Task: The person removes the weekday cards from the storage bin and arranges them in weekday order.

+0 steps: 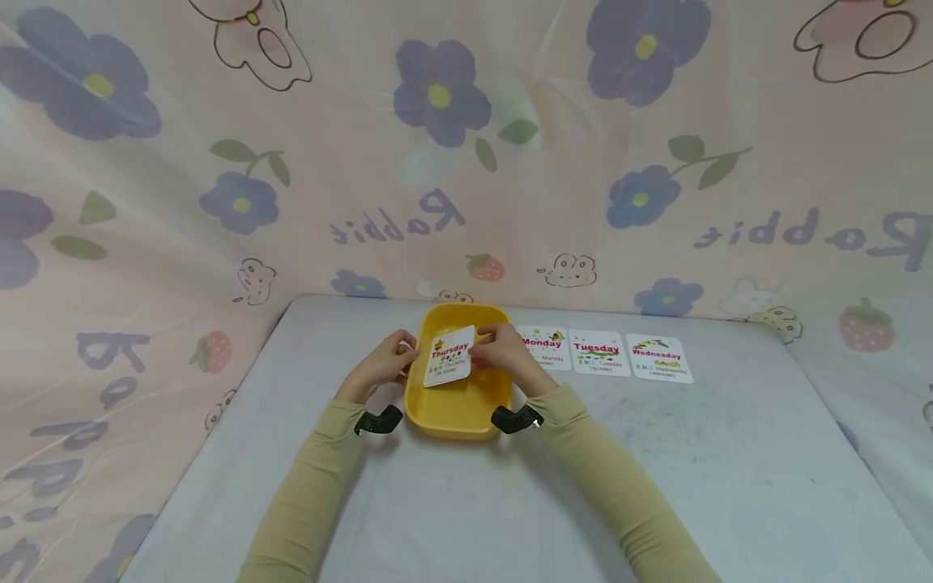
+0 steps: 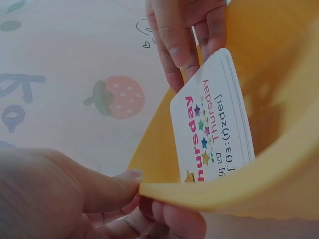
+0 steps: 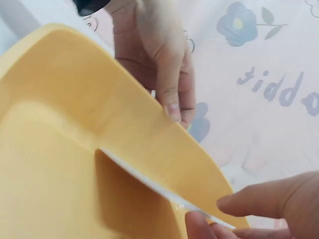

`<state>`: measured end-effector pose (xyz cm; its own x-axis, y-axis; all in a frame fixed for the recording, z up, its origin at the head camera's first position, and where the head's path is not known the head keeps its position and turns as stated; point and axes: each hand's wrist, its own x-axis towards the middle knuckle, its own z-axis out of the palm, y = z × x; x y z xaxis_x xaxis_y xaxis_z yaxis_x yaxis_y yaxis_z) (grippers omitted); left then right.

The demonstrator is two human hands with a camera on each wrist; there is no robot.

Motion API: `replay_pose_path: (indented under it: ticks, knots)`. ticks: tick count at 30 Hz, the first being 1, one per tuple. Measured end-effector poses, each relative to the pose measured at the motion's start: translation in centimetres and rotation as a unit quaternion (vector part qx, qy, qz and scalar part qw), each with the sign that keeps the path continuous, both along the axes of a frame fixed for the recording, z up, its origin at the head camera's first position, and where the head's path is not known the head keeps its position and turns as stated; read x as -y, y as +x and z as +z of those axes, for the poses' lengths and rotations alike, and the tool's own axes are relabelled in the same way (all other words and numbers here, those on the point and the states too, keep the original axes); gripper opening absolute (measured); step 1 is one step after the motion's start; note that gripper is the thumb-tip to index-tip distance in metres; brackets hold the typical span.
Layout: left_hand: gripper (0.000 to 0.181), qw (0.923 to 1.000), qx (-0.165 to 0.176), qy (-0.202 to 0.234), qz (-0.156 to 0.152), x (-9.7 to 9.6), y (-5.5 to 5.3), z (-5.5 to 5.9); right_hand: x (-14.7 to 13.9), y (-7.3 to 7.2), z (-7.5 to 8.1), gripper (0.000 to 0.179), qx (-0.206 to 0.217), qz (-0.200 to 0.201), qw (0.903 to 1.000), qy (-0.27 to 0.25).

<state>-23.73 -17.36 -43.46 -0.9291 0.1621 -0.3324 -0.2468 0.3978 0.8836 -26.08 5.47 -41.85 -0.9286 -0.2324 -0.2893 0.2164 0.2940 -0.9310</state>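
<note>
A yellow plastic tray [image 1: 455, 413] stands on the table. My left hand [image 1: 381, 366] pinches its left rim, thumb inside and fingers beneath, as the left wrist view shows. My right hand [image 1: 508, 355] reaches over the tray's right side and pinches the edge of a white card printed "Thursday" [image 1: 440, 368]. That card leans in the tray, printed face up. In the left wrist view several edges show along the side of the Thursday card [image 2: 214, 119], like a small stack. In the right wrist view it appears edge-on as a thin white strip [image 3: 144, 180].
Right of the tray lie three cards in a row: Monday [image 1: 547, 356], partly behind my right hand, Tuesday [image 1: 599, 363] and Wednesday [image 1: 659, 368]. A white cloth [image 1: 619, 470] covers the table. A patterned curtain [image 1: 328, 162] hangs behind and at the sides.
</note>
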Motion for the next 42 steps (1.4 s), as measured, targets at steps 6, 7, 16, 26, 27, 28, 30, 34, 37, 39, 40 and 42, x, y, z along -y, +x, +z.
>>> replay_pose_path:
  ticks: [6,7,16,26,27,28,30,34,37,39,40,42]
  knots:
    - [0.015,1.0000,0.001,-0.003,0.002,0.13,0.04,-0.05,0.36,0.44,-0.11,0.051,-0.036,0.009,0.9984,0.043]
    - [0.015,1.0000,0.001,-0.004,0.002,0.13,0.06,-0.07,0.40,0.50,-0.14,0.051,-0.044,0.011,0.9977,0.050]
    - [0.016,0.9999,-0.004,-0.006,0.010,-0.15,0.06,-0.04,0.62,0.66,-0.21,0.052,-0.076,0.008,0.9939,0.080]
    - [0.016,1.0000,-0.003,-0.005,0.006,-0.22,0.05,0.07,0.49,0.94,-0.16,0.050,-0.068,0.007,0.9954,0.067]
    - [0.016,1.0000,-0.004,-0.004,0.005,-0.17,0.09,0.02,0.51,0.94,-0.19,0.049,-0.068,0.008,0.9953,0.069]
    - [0.016,1.0000,-0.004,-0.005,0.005,-0.11,0.12,0.03,0.58,0.90,-0.21,0.048,-0.068,0.007,0.9951,0.071]
    - [0.016,1.0000,-0.006,-0.003,0.006,-0.01,0.17,0.07,0.65,0.84,-0.26,0.047,-0.071,0.008,0.9947,0.074]
    - [0.016,0.9999,-0.010,-0.001,0.005,0.00,0.20,0.21,0.61,0.79,-0.18,0.045,-0.073,0.008,0.9941,0.080]
    - [0.015,0.9999,-0.009,-0.001,0.007,0.04,0.18,0.14,0.52,0.80,-0.09,0.042,-0.065,0.016,0.9942,0.085]
    - [0.015,1.0000,-0.006,0.001,0.006,0.06,0.15,0.04,0.43,0.85,0.05,0.038,-0.059,0.020,0.9938,0.092]
    - [0.015,1.0000,-0.006,0.001,0.005,0.08,0.14,-0.01,0.38,0.88,0.10,0.036,-0.058,0.022,0.9934,0.097]
    - [0.015,1.0000,-0.007,-0.001,0.002,0.12,0.09,-0.09,0.29,0.97,0.30,0.030,-0.055,0.023,0.9931,0.101]
